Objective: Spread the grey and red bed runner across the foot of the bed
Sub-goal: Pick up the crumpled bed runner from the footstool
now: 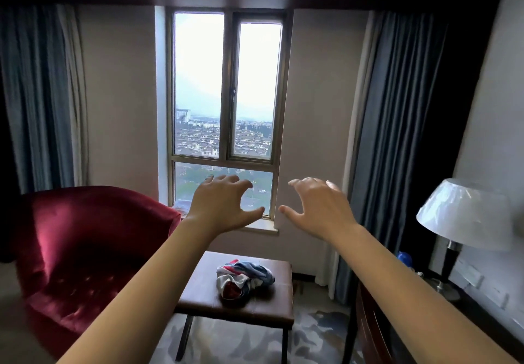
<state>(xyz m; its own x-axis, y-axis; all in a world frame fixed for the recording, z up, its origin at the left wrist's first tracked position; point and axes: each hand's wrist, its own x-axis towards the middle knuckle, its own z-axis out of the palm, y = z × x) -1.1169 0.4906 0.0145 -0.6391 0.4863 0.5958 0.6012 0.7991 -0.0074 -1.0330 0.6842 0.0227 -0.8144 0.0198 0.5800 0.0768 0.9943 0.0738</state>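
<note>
Both my arms reach straight out toward the window. My left hand and my right hand are held up side by side in front of the window sill, fingers spread and curled, holding nothing. No bed is in view, and I see no laid-out grey and red runner. A crumpled bundle of red, white and blue-grey cloth lies on a small brown table below my hands. I cannot tell if it is the runner.
A red velvet armchair stands at the left. A tall window faces me between blue curtains. At the right, a white-shaded lamp sits on a dark desk with a chair back nearby. Patterned carpet covers the floor.
</note>
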